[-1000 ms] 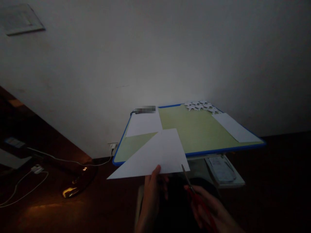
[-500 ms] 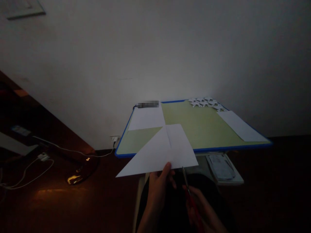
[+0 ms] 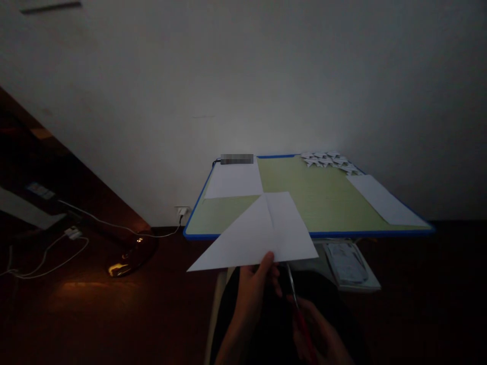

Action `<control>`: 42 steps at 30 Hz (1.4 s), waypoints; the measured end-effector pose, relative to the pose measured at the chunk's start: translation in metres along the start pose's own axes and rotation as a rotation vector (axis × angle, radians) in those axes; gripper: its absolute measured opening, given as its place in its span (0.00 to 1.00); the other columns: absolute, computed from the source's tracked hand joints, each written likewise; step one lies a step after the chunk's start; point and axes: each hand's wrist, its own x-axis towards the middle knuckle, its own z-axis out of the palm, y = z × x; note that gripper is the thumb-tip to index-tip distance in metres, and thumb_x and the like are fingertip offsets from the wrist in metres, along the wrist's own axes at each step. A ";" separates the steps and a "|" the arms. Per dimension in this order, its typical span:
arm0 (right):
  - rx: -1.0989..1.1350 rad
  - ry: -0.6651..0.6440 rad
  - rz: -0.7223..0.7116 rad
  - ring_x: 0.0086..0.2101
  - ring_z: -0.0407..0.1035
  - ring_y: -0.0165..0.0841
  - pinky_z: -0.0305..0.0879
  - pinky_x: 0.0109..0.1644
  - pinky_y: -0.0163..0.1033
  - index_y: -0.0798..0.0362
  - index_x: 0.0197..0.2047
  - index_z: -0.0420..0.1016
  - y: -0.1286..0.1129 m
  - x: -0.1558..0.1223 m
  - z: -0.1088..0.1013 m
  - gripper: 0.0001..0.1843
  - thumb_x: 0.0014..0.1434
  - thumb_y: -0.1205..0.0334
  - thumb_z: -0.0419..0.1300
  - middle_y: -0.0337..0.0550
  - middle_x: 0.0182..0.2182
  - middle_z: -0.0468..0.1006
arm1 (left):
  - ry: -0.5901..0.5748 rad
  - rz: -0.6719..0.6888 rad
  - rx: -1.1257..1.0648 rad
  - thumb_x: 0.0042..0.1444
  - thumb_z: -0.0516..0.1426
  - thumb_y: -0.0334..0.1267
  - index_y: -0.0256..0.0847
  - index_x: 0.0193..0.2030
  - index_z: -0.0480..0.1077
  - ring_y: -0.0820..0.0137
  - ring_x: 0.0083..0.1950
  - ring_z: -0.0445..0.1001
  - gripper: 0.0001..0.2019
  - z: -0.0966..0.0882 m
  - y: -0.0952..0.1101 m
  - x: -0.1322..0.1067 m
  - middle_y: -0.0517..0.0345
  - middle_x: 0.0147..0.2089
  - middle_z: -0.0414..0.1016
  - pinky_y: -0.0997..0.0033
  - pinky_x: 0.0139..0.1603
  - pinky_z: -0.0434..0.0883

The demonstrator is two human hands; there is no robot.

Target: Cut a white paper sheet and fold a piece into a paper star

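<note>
A white sheet of paper (image 3: 247, 238), folded and pointed toward the left, hangs over the near edge of the table. My left hand (image 3: 256, 286) pinches its lower edge, thumb on top and fingers beneath. Just to the right, my right hand (image 3: 315, 324) grips red-handled scissors (image 3: 302, 317). Their metal blades point up and end close by the paper's lower edge; whether they touch it I cannot tell. Dim light hides part of the right fingers.
The green tabletop (image 3: 300, 187) has a blue rim. White sheets lie at left (image 3: 234, 182) and right (image 3: 384, 200). Several folded paper pieces (image 3: 329, 159) sit at the back right. Below the table is a stack of papers (image 3: 348, 263). A white cable (image 3: 114, 235) runs to a wall socket.
The whole view has shifted slightly, so things sit a little farther right. Both hands keep their hold on the paper and the scissors, whose tip is slightly lower beside the paper's edge.
</note>
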 end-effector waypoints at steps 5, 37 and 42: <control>-0.013 -0.030 0.045 0.28 0.69 0.34 0.70 0.34 0.40 0.48 0.69 0.73 0.014 0.011 -0.004 0.50 0.54 0.23 0.63 0.44 0.32 0.77 | 0.015 -0.008 0.019 0.41 0.73 0.63 0.35 0.25 0.74 0.76 0.16 0.65 0.29 0.001 -0.002 -0.001 0.61 0.22 0.71 0.77 0.13 0.63; -0.016 0.051 0.051 0.24 0.59 0.28 0.60 0.28 0.35 0.52 0.68 0.75 -0.017 0.006 0.015 0.45 0.62 0.26 0.59 0.35 0.24 0.65 | -0.013 -0.005 0.075 0.50 0.72 0.57 0.36 0.22 0.73 0.72 0.18 0.70 0.25 0.003 -0.001 -0.009 0.59 0.18 0.71 0.73 0.23 0.70; -0.035 0.033 0.030 0.25 0.59 0.30 0.61 0.29 0.36 0.52 0.62 0.79 -0.042 0.012 0.022 0.44 0.60 0.24 0.59 0.36 0.25 0.65 | -0.046 -0.026 0.116 0.50 0.71 0.56 0.36 0.21 0.73 0.72 0.18 0.70 0.25 0.001 -0.003 -0.006 0.57 0.18 0.71 0.72 0.25 0.70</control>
